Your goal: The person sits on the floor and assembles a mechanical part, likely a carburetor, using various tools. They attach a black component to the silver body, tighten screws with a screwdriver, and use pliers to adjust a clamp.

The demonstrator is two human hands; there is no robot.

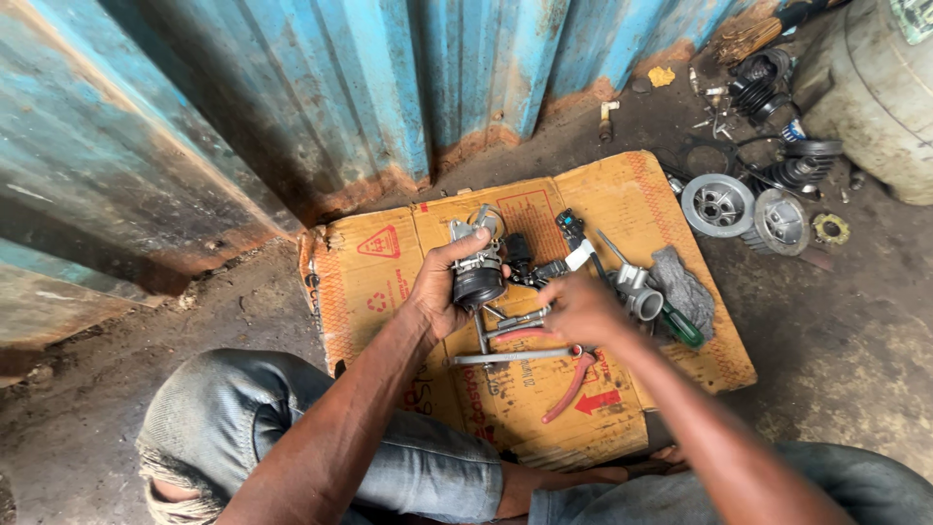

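Note:
My left hand (439, 290) grips a small carburettor-like metal part with a black rubber sleeve (476, 272), held upright above a flattened brown cardboard sheet (374, 267). My right hand (583, 306) is beside it, fingers closed around a thin tool whose tip points at the part; what the tool is stays hidden under the hand. Below the hands lie red-handled pliers (569, 384), a long metal spanner (510, 358) and a green-handled screwdriver (675, 321). A grey metal fitting (637, 292) and a grey rag (685, 287) sit to the right.
A blue corrugated metal wall (321, 97) with a rusty bottom edge stands behind the cardboard. Two round metal pulleys (743, 209), black springs and small parts lie on the dirt floor at the right. A grey drum (880, 87) fills the upper right. My knees in jeans (243, 418) are at the bottom.

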